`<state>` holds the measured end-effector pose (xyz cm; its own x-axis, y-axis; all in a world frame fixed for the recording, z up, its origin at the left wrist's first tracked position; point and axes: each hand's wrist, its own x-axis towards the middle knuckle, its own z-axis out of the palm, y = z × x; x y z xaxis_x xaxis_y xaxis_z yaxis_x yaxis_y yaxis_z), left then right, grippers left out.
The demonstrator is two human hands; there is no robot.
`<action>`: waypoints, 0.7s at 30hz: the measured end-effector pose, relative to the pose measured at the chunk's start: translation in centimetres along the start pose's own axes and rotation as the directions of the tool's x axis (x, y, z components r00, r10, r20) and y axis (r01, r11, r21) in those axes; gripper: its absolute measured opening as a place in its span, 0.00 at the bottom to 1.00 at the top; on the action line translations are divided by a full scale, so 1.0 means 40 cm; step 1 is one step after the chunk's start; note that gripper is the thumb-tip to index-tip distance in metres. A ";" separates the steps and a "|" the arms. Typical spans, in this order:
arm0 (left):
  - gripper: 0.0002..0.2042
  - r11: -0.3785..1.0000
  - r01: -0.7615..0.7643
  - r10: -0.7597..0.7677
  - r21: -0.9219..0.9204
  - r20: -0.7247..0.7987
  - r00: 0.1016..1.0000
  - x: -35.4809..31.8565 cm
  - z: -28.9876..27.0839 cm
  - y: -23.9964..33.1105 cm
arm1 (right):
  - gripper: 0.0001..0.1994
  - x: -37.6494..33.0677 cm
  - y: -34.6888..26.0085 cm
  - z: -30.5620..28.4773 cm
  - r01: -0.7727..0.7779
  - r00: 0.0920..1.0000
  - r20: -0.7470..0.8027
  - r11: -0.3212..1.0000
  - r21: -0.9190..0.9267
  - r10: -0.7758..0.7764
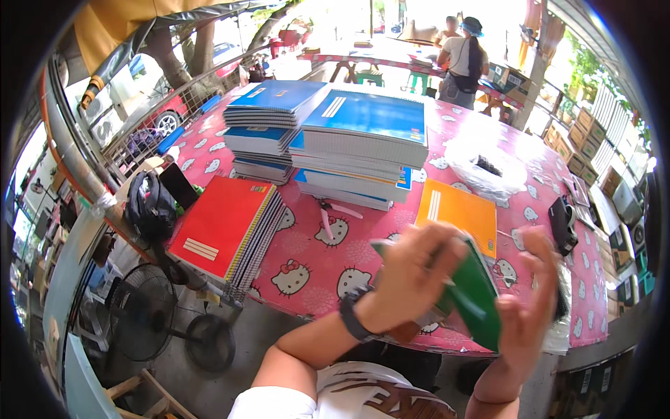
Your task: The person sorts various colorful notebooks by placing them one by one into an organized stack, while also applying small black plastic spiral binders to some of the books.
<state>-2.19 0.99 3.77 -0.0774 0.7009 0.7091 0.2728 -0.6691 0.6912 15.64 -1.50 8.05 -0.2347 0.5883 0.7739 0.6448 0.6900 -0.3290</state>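
A green-covered notebook [476, 300] is tilted up over the near edge of the table, between my two hands. My left hand [415, 276], with a dark band on its wrist, has its fingers bent over the notebook's upper left part, slightly blurred. My right hand [525, 307] is beside the notebook's right edge, fingers spread apart; the palm is at or close to that edge. Just beyond lies an orange notebook [460, 209], partly covered by my left hand. Pink-handled pliers [333, 211] rest on the tablecloth in front of the blue notebooks.
Tall stacks of blue notebooks [366, 119] stand at mid-table. Spiral-bound red notebooks [220, 223] are piled at left. Clear plastic wrap [488, 171] and a black device [562, 223] lie at right. A fan [143, 311] stands on the floor. People [460, 59] are farther back.
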 end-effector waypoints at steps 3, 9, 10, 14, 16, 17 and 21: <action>0.17 0.829 0.069 0.180 0.554 -0.383 0.906 0.008 -0.239 -0.088 | 0.31 -0.017 0.073 -0.096 -0.132 0.948 -0.286 0.990 0.048 0.141; 0.16 0.757 0.104 0.389 0.645 -0.572 0.722 0.212 -0.682 0.043 | 0.18 -0.135 0.294 -0.128 -0.438 0.888 -0.006 0.848 0.300 0.460; 0.16 0.635 0.124 0.323 0.762 -0.408 0.854 0.249 -0.746 0.020 | 0.14 -0.148 0.324 -0.085 -0.490 0.864 0.079 0.791 0.366 0.498; 0.15 0.563 -0.109 -0.135 0.819 0.220 0.966 0.328 -0.817 -0.224 | 0.11 -0.185 0.361 0.004 -0.528 0.844 0.087 0.789 0.314 0.530; 0.14 0.615 0.034 -0.322 0.788 0.212 0.923 0.274 -0.785 -0.389 | 0.10 -0.207 0.375 0.039 -0.628 0.778 0.146 0.766 0.138 0.611; 0.15 0.488 -0.108 -0.299 0.866 0.282 0.912 0.249 -0.754 -0.451 | 0.10 -0.212 0.373 0.046 -0.627 0.779 0.136 0.769 0.125 0.612; 0.17 0.453 0.113 -0.401 0.884 0.089 0.912 0.084 -0.727 -0.668 | 0.14 -0.234 0.376 0.065 -0.607 0.788 0.174 0.792 0.061 0.591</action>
<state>-37.64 14.03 -8.25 -0.0947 0.9292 0.3573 0.9628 -0.0057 0.2700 25.64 4.46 -5.52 0.0694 0.9444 0.3215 0.6090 0.2152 -0.7634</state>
